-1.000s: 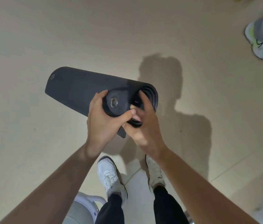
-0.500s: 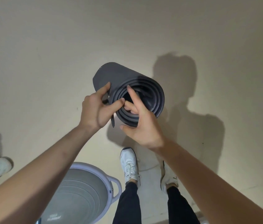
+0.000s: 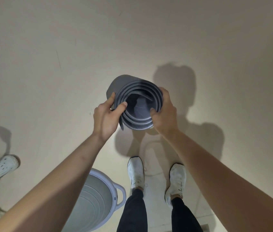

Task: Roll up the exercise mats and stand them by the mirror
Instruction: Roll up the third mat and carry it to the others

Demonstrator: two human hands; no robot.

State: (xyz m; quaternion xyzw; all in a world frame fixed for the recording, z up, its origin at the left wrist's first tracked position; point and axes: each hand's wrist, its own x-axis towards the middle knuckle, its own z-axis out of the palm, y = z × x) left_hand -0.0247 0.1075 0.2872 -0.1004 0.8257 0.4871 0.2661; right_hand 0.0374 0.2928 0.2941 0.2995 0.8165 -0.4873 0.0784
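The dark grey mat (image 3: 138, 124) is rolled into a loose spiral, seen end-on with its open top facing up, near the view's centre. Its outer edge sticks out at 7 o'clock.

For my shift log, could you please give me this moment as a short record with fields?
mat: dark grey, rolled loosely, open end facing the camera
left hand: grips the roll's left rim, thumb inside
right hand: grips the right rim, thumb inside
nearby: pale tub, wearer's white shoes, another person's shoe at left
mirror: not in view
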